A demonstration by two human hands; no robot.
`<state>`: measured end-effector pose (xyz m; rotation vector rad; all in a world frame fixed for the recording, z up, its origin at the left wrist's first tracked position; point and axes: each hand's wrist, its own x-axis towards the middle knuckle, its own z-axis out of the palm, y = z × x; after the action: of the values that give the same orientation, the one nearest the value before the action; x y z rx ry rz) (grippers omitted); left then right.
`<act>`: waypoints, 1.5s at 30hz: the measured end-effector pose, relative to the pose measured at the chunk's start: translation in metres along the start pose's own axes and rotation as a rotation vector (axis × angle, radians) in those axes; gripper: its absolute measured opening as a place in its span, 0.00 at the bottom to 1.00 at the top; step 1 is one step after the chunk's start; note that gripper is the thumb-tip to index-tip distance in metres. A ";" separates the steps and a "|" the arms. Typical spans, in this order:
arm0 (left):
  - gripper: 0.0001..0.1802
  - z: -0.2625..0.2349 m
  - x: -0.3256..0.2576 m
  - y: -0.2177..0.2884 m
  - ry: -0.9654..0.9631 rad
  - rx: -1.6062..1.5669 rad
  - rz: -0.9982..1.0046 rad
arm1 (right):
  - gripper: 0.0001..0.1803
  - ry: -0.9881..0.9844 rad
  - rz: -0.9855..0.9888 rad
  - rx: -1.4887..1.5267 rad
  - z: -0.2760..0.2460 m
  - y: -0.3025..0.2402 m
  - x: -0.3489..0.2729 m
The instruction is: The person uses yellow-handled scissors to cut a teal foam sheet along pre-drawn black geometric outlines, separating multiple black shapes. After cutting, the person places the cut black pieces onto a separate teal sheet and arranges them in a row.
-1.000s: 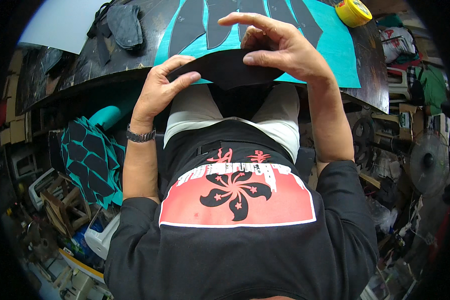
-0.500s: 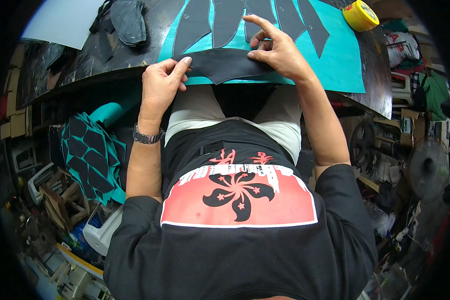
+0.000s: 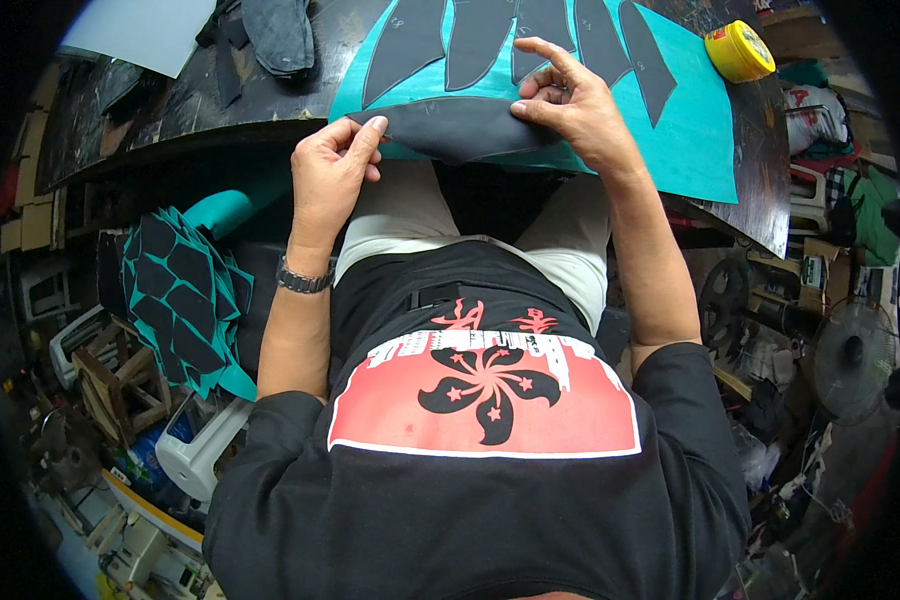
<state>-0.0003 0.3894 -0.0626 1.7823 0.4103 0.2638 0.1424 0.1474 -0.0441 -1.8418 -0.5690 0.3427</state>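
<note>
A black cut piece (image 3: 460, 130), like thin leather or fabric, is held along the near edge of a teal sheet (image 3: 703, 140). My left hand (image 3: 338, 172) pinches its left end between thumb and fingers. At the right end my right hand (image 3: 582, 112) grips the edge with the thumb, its index finger raised and curved. The piece's lower edge sags in a shallow point past the table edge. Beyond it, several black shapes such as this long one (image 3: 402, 48) lie side by side on the teal sheet, with faint pale marks.
A yellow tub (image 3: 740, 52) stands at the table's far right. Black scraps (image 3: 276, 38) and a white sheet (image 3: 135, 30) lie at the far left of the dark table (image 3: 195, 110). Below left is a stack of teal sheets with black shapes (image 3: 182, 295). A fan (image 3: 853, 352) stands at right.
The view has shifted slightly, so the table and hands sit a little further right. The black piece's lower edge has tilted, its point now less sharp. Both hands keep their grip.
</note>
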 end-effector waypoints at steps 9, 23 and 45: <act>0.07 0.007 -0.006 0.025 0.050 -0.047 0.352 | 0.38 -0.134 -0.033 0.034 -0.012 -0.014 -0.001; 0.35 0.019 -0.010 0.040 -0.411 -0.360 0.160 | 0.47 0.002 -0.486 0.677 0.028 -0.098 -0.007; 0.10 -0.015 -0.006 -0.011 0.075 -0.032 -0.028 | 0.32 0.211 -0.015 -0.035 0.030 -0.006 -0.037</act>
<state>-0.0129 0.4026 -0.0695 1.7381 0.4814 0.3166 0.0950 0.1527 -0.0504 -1.8781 -0.4457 0.1265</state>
